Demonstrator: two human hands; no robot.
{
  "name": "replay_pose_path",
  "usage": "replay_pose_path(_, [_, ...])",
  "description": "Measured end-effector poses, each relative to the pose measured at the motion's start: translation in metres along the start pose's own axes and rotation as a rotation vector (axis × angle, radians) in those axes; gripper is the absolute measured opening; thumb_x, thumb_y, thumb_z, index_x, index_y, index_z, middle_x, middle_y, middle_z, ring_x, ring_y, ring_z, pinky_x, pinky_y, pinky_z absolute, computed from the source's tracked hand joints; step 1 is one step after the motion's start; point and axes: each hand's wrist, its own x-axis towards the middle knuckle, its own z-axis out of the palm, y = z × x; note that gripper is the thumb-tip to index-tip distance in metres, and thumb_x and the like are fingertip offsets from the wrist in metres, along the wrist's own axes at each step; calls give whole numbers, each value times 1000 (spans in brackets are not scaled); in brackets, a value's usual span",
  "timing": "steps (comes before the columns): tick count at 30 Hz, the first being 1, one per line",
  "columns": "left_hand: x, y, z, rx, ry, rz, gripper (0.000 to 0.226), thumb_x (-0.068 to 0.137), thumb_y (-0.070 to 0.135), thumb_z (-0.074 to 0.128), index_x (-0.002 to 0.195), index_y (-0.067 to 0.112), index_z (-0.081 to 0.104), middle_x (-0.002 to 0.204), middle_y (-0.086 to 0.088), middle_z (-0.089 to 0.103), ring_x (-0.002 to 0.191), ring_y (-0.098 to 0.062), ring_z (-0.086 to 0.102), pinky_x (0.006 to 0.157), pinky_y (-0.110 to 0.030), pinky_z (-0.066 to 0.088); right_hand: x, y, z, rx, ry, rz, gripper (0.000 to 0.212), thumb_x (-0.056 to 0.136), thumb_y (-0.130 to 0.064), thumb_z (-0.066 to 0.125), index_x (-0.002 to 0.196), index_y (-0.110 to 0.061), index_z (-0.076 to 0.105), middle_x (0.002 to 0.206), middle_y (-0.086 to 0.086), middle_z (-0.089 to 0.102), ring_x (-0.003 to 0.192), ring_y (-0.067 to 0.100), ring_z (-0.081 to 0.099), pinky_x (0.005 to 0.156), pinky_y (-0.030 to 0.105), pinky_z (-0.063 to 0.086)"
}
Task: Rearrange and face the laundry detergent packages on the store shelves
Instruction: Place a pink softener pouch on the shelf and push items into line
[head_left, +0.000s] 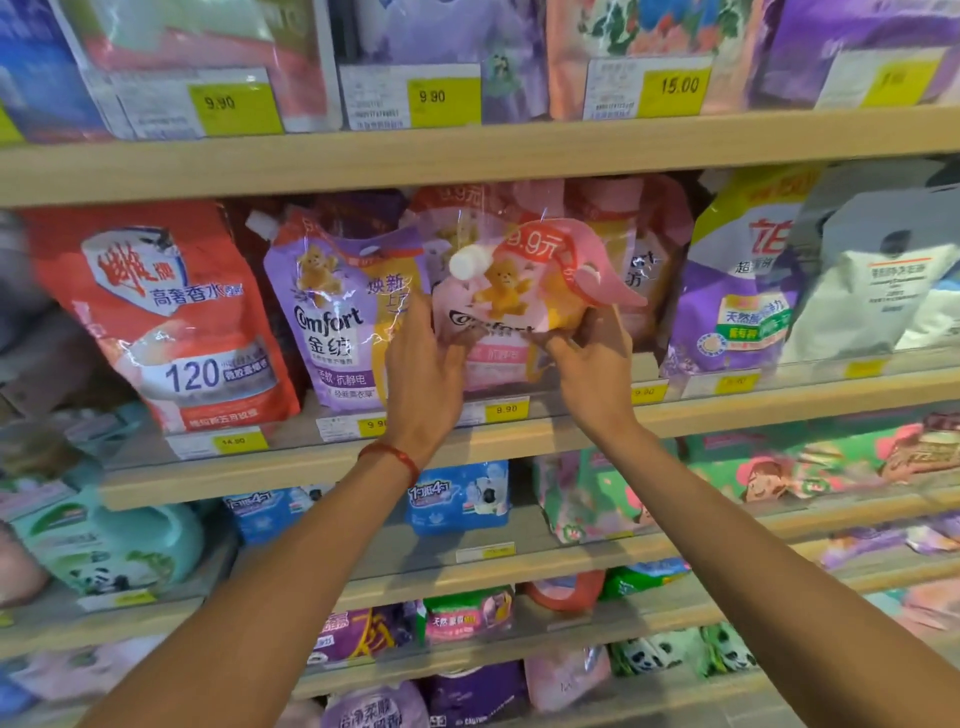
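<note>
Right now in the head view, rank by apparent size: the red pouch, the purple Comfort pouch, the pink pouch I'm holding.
1. red pouch, clearly largest.
2. purple Comfort pouch and pink pouch: look alike; the pink one is folded and partly hidden, so unranked.

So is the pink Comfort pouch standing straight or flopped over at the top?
Flopped at the top. The pink Comfort pouch folds forward, its corner drooping right, while left hand and right hand grip its sides.

"Comfort" on the purple pouch (347, 312), "120" on the red bag (171, 317), "15.00" on a yellow price tag (674, 87).
</note>
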Motion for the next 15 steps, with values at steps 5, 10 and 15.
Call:
replay_pose_path(5, [-15, -12, 3, 19, -39, -67, 33, 94, 25, 72, 114, 10, 50, 101, -3, 68, 89, -21, 66, 77, -46, 57, -5, 10, -3, -20, -101, 38, 39, 81, -12, 84, 105, -18, 54, 72, -23, 67, 64, 0, 63, 65, 21, 53])
replay_pose_path(10, [-14, -14, 7, 43, -23, -115, 34, 96, 24, 70, 120, 8, 51, 106, 1, 68, 93, -15, 66, 76, -32, 56, 0, 9, 2, -11, -175, 73, 37, 83, -28, 84, 106, -20, 56, 81, -4, 74, 65, 16, 72, 64, 41, 60])
replay_pose_path(15, [-6, -14, 13, 42, -33, -146, 30, 98, 23, 67, 122, 12, 51, 110, -2, 70, 89, -13, 66, 63, -4, 46, 7, 15, 4, -69, -174, 90, 31, 85, -34, 81, 95, -26, 53, 85, -11, 73, 68, 9, 70, 72, 48, 60])
